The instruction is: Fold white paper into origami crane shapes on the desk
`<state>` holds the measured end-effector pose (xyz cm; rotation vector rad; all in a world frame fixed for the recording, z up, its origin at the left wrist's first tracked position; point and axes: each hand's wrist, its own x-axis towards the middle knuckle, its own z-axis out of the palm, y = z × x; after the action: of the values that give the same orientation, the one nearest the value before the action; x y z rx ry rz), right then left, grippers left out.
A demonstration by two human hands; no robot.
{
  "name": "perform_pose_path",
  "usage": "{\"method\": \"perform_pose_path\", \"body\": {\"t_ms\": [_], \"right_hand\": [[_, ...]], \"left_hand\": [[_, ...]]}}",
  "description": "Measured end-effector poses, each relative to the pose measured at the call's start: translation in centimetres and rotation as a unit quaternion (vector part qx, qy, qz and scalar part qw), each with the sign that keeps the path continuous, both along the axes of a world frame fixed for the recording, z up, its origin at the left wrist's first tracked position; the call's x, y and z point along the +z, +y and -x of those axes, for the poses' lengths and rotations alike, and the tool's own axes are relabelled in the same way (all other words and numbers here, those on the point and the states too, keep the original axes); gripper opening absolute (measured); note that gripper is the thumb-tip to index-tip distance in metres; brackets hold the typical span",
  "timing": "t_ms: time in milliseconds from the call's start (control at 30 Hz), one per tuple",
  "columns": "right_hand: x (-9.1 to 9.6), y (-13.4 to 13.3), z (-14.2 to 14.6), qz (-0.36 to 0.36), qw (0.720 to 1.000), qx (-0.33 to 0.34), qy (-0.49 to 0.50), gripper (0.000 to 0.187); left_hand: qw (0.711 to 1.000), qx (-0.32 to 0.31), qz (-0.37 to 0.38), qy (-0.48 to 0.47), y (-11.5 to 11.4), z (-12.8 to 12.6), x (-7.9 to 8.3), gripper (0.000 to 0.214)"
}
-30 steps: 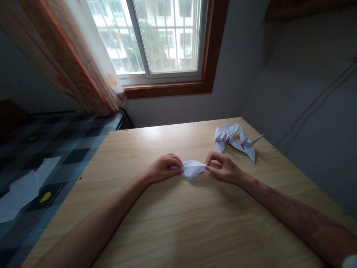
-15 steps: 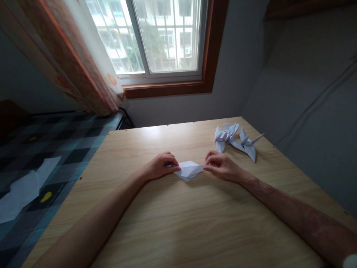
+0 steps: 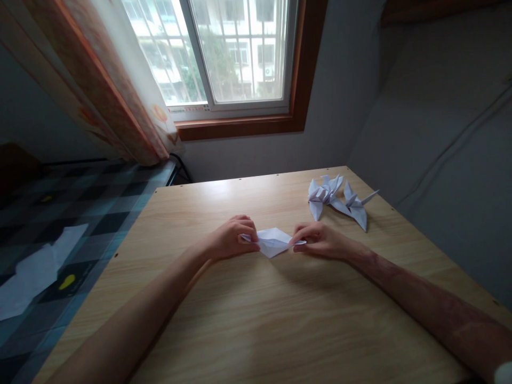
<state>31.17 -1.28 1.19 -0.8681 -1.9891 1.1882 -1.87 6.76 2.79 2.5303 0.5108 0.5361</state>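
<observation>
A small white folded paper [image 3: 273, 241], kite-shaped, lies on the light wooden table [image 3: 256, 320] in the middle. My left hand [image 3: 232, 238] pinches its left end with curled fingers. At the paper's right tip my right hand [image 3: 318, 240] has its fingers closed, a thin flap showing under the fingertips. Both forearms rest low over the tabletop.
Finished white paper cranes [image 3: 336, 200] sit in a small heap at the table's far right. Left of the table is a checked bedcover [image 3: 80, 213] with loose white sheets [image 3: 36, 269] on it. A curtain [image 3: 108, 90] and window [image 3: 236, 53] stand behind; a grey wall runs along the right.
My two hands have drawn slightly closer together, and the paper between them looks narrower. My right fingers have lowered from a raised pinch to press flat on the paper's right tip.
</observation>
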Motion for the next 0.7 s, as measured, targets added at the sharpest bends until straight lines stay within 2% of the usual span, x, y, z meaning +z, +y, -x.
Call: {"method": "perform_pose_path", "body": {"t_ms": [100,200,300,433,533,700], "right_hand": [[0.0,-0.1,0.0,-0.027,1.000,0.003,-0.007,0.028],[-0.2,-0.1,0.2,-0.072,0.997,-0.008,-0.026,0.025],[-0.3,-0.2,0.2,-0.130,0.991,-0.020,-0.036,0.020],[-0.1,-0.1,0.3,-0.185,0.982,-0.007,-0.044,0.013],[0.3,-0.2,0.3,-0.185,0.981,0.018,-0.048,0.009],[1.1,-0.7,0.5,-0.143,0.987,0.051,-0.048,0.008]], "left_hand": [[1.000,-0.007,-0.029,0.004,-0.7,-0.5,0.5,0.017],[0.999,-0.018,-0.035,0.015,-1.8,-1.1,0.5,0.028],[0.999,-0.017,-0.022,0.018,-2.8,-1.8,0.2,0.035],[0.999,-0.040,0.011,0.021,-3.4,-2.4,-0.2,0.027],[0.998,-0.037,0.057,0.003,-3.5,-2.6,-0.2,0.027],[0.990,-0.046,0.136,0.001,-3.4,-2.8,0.2,0.029]]}}
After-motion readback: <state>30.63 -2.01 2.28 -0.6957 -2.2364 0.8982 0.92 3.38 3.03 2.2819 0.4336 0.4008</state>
